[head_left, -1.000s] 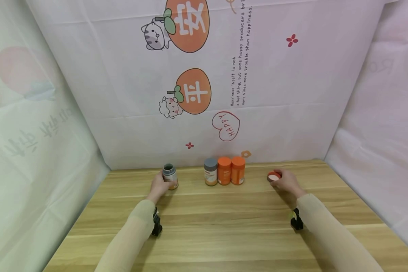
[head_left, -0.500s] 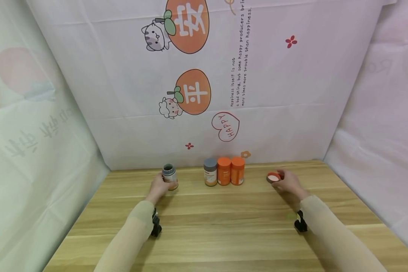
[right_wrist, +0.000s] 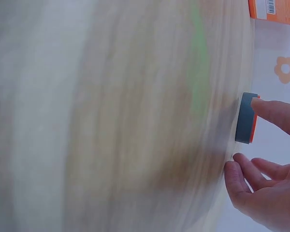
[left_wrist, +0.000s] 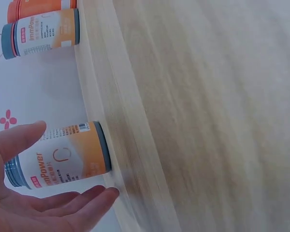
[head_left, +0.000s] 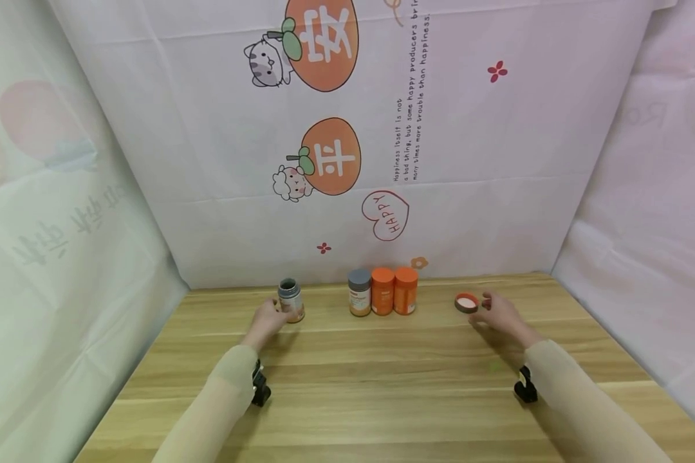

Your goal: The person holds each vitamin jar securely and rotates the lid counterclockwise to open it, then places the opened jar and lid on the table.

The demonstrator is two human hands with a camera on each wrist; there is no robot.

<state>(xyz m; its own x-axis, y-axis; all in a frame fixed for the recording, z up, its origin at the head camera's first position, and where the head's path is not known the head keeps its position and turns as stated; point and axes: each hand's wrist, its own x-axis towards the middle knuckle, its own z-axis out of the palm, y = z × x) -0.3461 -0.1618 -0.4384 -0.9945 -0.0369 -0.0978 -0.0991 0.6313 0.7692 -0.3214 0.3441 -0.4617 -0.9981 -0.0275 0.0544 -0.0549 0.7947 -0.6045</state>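
Observation:
An uncapped supplement jar (head_left: 291,301) with a grey neck and white-and-orange label stands upright at the table's back left. My left hand (head_left: 266,321) is around its near side with fingers spread; in the left wrist view, gaps show between the fingers and the jar's label (left_wrist: 63,157). At the back right, a grey jar lid (head_left: 466,303) with a red-orange inner rim lies with its inside up. My right hand (head_left: 502,316) is just to the right of it, fingers loosely apart and holding nothing. The right wrist view shows the thumb overlapping the edge of the lid (right_wrist: 245,118).
Between the hands, a grey-capped jar (head_left: 359,294) and two orange jars, one in the middle (head_left: 382,292) and one at the right (head_left: 405,292), stand in a row at the back. A printed white cloth (head_left: 469,193) hangs behind the wooden table (head_left: 370,386).
My right hand has let go of the lid and drawn back to the right, leaving it on the table. The left hand's fingers have loosened from the jar and shifted slightly away.

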